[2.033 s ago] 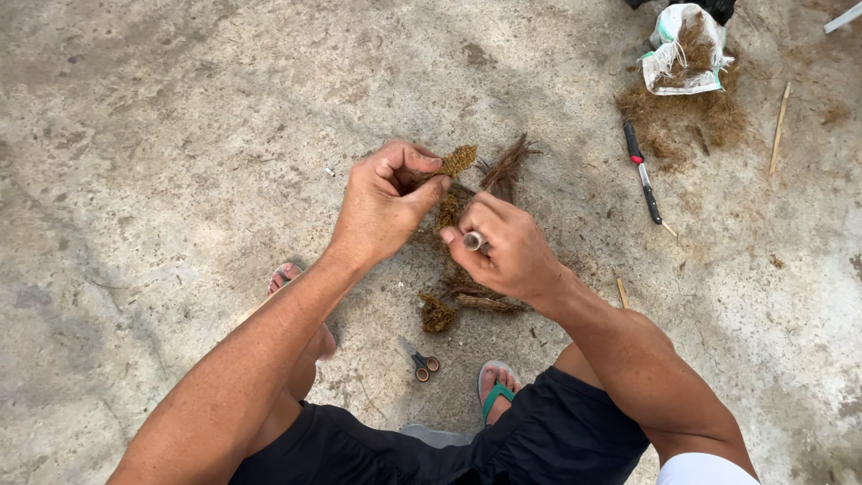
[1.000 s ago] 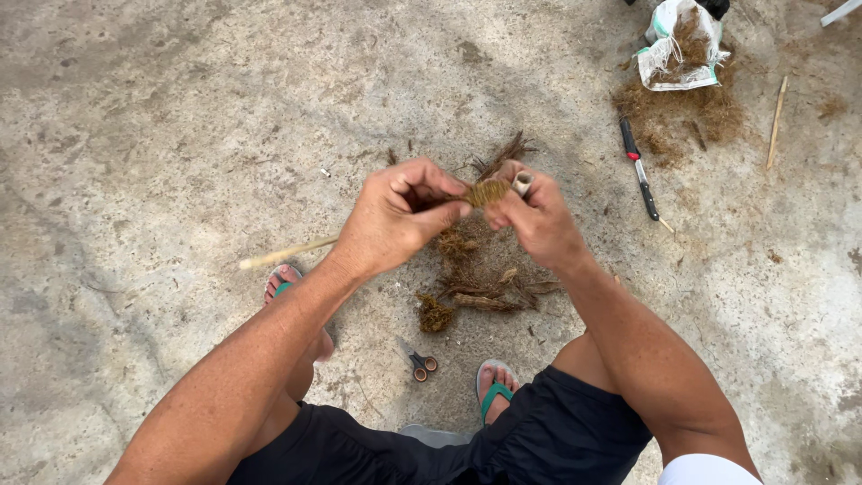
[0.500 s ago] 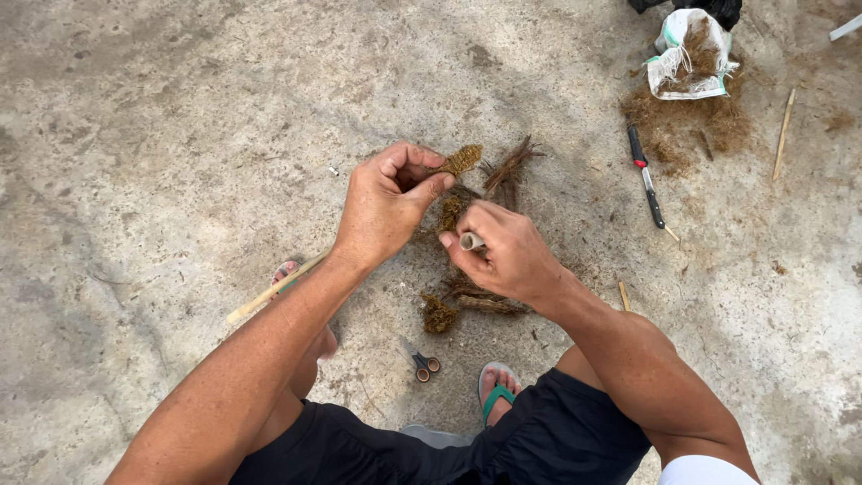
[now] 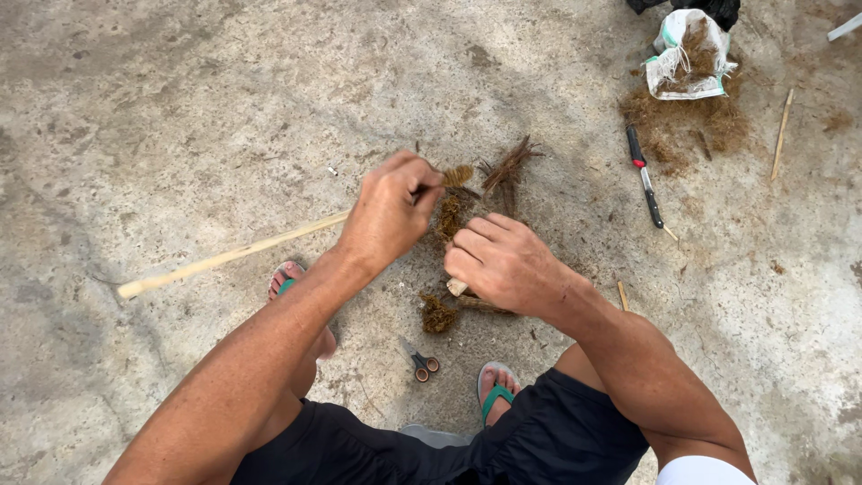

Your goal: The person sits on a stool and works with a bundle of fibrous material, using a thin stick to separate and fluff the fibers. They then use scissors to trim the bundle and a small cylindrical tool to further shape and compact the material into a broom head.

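My left hand (image 4: 388, 211) had its grip closed around one long pale stick (image 4: 233, 256), which ran out toward eight o'clock, its fibre-tufted tip at two o'clock of my knuckles. My right hand (image 4: 507, 265) curled knuckles-up at four o'clock of the left, fingers folded shut; I cannot tell on what. One pair of small scissors (image 4: 420, 361) lay on the concrete floor (image 4: 180, 117) at six o'clock, and one black-handled knife (image 4: 645, 178) at two o'clock.

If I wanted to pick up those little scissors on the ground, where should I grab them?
Probably by the two round handle loops of the scissors, coming from the side of the green sandal. They lie flat on the concrete, loops toward the person, blades pointing away towards the fibre clump.
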